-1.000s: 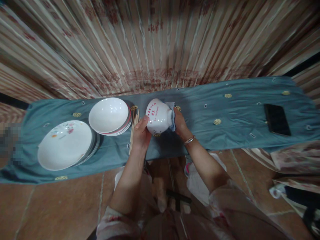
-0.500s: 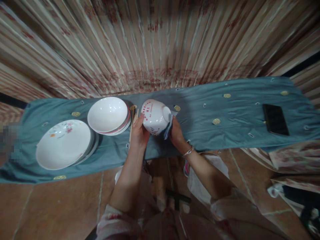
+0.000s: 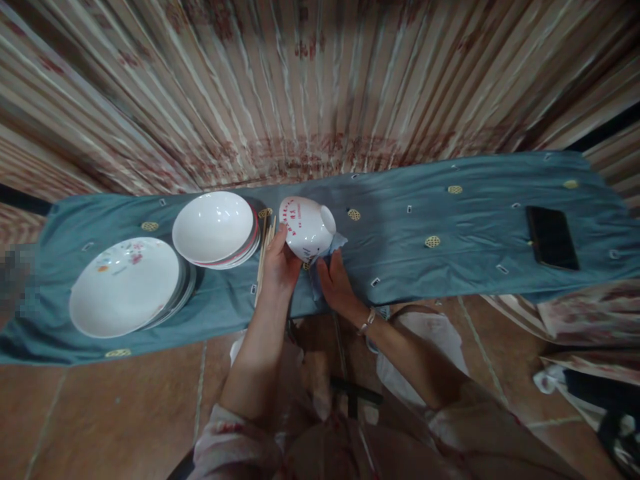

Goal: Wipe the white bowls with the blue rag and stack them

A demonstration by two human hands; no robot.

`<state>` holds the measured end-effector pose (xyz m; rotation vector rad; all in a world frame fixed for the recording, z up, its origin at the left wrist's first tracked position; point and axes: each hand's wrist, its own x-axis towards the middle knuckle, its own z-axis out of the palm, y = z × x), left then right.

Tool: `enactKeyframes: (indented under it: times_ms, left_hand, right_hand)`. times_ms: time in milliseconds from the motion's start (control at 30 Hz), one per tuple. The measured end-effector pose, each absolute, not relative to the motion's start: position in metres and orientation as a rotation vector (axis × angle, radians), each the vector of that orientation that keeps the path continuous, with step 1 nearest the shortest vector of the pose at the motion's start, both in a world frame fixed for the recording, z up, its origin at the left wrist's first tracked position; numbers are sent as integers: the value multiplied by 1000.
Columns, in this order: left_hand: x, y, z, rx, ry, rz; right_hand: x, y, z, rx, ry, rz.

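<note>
A white bowl point(image 3: 309, 230) with red writing is tipped on its side above the cloth-covered table, its foot facing right. My left hand point(image 3: 281, 263) grips it by the rim side, thumb on the outside. A blue cloth point(image 3: 339, 243) is bunched in my right hand point(image 3: 337, 281), pressed to the lower right of the bowl near its foot. Just left of my left hand lie several wooden chopsticks point(image 3: 262, 263), partly covered by that hand.
Stacked white bowls point(image 3: 215, 227) and a stack of large floral plates point(image 3: 125, 287) stand on the left of the teal tablecloth point(image 3: 400, 253). A black phone point(image 3: 552, 237) lies far right. Pleated curtains point(image 3: 320, 100) hang behind the table.
My right hand has moved left and down with the cloth, from beside the bowl's foot to under its lower side. The bowl has shifted slightly left.
</note>
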<state>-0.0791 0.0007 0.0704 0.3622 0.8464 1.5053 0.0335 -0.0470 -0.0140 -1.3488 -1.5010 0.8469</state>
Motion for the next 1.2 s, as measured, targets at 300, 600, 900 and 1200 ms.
enactKeyframes:
  times_ms: [300, 600, 900, 1200]
  left_hand:
    - [-79, 0, 77, 302, 863, 1489]
    - [-82, 1, 81, 306, 882, 1513]
    - [-83, 1, 71, 385, 929, 1516]
    - [-79, -7, 76, 428, 893, 1488]
  right_hand:
    - [31, -51, -18, -1456, -1606, 738]
    - [40, -54, -5, -1359, -1822, 435]
    - [34, -66, 28, -1106, -2210, 151]
    - [34, -54, 47, -1204, -2178, 126]
